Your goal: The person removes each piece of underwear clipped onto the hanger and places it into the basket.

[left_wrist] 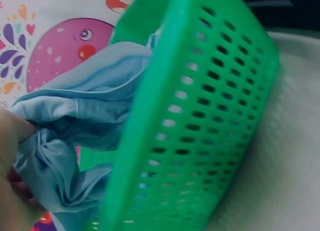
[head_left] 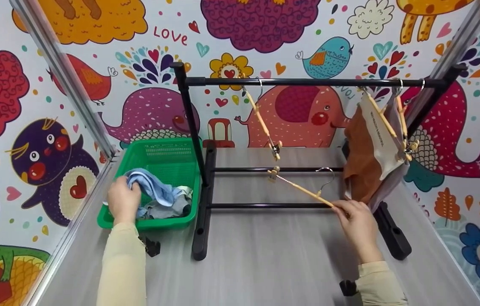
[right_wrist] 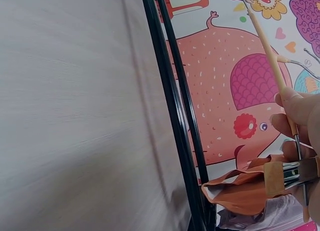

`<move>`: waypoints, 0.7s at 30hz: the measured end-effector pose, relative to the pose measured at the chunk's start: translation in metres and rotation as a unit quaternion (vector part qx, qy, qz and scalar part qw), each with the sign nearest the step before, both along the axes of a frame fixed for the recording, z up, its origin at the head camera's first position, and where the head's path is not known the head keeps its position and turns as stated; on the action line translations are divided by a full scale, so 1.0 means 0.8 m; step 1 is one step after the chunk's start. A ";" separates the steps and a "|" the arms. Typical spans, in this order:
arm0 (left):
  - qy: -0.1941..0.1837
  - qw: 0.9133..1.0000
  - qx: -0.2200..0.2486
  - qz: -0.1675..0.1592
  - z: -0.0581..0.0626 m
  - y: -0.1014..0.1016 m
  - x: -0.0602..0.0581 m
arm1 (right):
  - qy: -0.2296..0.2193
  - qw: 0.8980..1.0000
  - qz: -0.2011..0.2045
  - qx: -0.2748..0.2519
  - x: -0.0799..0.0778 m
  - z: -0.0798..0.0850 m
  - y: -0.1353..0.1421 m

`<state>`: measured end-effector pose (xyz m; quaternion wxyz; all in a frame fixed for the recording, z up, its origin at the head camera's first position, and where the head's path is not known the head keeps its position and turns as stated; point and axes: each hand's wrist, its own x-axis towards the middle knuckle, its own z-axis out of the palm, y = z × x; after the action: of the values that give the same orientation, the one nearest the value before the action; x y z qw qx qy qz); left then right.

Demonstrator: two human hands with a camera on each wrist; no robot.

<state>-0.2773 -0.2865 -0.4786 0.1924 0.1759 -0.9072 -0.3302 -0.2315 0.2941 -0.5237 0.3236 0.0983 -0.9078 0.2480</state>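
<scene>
At the left, my left hand pinches a light blue cloth garment and lifts part of it above the green basket. In the left wrist view the blue garment hangs bunched from finger and thumb over the basket's rim. My right hand grips one end of a wooden clip hanger in front of the rack. The hanger's hook points up, and a clip sits beside my fingers in the right wrist view. No cloth hangs on it.
A black rack stands on the grey table. On its top bar hang a bare clip hanger and, at the right, brown and pale garments on hangers. Grey cloth lies inside the basket. Patterned walls surround the table.
</scene>
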 end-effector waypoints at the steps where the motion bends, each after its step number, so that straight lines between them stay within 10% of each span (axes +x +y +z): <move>1: -0.009 1.000 -0.002 -0.002 -0.003 0.000 0.000 | 0.001 1.000 -0.001 0.001 0.000 0.001 0.000; 21: -0.127 0.989 -0.062 -0.043 -0.041 0.002 0.009 | 0.012 1.000 -0.015 0.017 -0.013 0.029 0.004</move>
<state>-0.2702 -0.2845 -0.5118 0.0716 0.1650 -0.9498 -0.2559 -0.2420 0.2969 -0.5007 0.3361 0.0928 -0.9096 0.2261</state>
